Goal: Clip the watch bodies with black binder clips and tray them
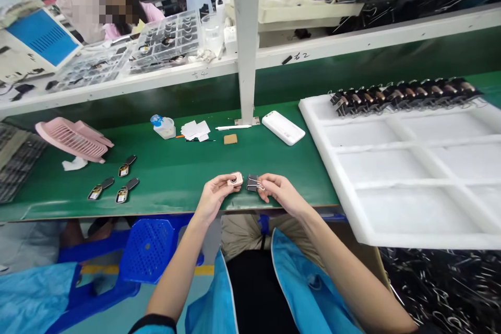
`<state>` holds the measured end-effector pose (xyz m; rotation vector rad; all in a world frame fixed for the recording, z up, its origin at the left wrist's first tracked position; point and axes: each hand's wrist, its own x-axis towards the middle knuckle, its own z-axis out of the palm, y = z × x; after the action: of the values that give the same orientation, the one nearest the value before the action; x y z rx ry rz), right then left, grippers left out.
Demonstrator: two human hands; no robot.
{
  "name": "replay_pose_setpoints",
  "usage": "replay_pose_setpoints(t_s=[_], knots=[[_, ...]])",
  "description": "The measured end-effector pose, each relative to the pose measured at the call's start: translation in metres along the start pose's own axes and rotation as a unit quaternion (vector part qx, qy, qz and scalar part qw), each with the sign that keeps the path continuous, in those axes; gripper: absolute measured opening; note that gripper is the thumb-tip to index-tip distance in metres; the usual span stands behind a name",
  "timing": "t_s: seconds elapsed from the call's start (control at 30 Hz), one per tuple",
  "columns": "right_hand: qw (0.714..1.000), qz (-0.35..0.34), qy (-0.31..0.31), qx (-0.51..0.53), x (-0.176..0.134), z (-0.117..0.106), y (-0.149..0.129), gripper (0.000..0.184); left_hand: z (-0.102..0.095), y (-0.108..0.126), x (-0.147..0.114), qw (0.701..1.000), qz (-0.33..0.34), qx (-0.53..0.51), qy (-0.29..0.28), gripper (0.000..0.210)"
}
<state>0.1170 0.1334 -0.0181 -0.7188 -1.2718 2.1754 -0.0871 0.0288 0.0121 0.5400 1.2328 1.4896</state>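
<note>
In the head view, my left hand pinches a small pinkish-gold case with a dark round spot between thumb and fingers. Just to its right, my right hand grips a black binder clip by its silver wire handles. The clip and the case are close together, with a narrow gap between them. Both hands hover over the front edge of the green table. Behind them lie a small tan pad, a white pen and a white power bank-like block.
At right, a white foam tray carries a row of binder clips gripping pieces. More clips fill a box below. Three small open cases, a pink fan and a bottle stand left. A white post rises behind.
</note>
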Motion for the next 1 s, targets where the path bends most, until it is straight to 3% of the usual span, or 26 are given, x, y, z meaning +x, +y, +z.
replay_pose_setpoints(t_s=[0.17,0.3,0.47,0.8,1.0], knots=[[0.999,-0.036,0.017,-0.028,0.007,0.004,0.001,0.055,0.009,-0.009,0.002,0.999,0.043,-0.006,0.030,0.035],[0.997,-0.054,0.021,-0.046,0.003,0.002,0.001,0.057,0.010,-0.008,0.004,0.999,0.029,-0.020,0.030,0.050],[0.996,-0.045,0.007,-0.078,0.001,0.000,0.002,0.060,0.003,0.000,0.003,0.999,-0.007,0.039,0.019,0.051],[0.990,-0.067,-0.001,-0.125,-0.002,0.004,-0.001,0.044,0.007,-0.002,-0.001,0.994,0.011,0.103,0.033,0.050],[0.988,-0.073,0.046,-0.127,-0.011,0.016,-0.003,0.051,0.012,0.006,0.005,0.991,0.038,0.122,0.036,0.052]])
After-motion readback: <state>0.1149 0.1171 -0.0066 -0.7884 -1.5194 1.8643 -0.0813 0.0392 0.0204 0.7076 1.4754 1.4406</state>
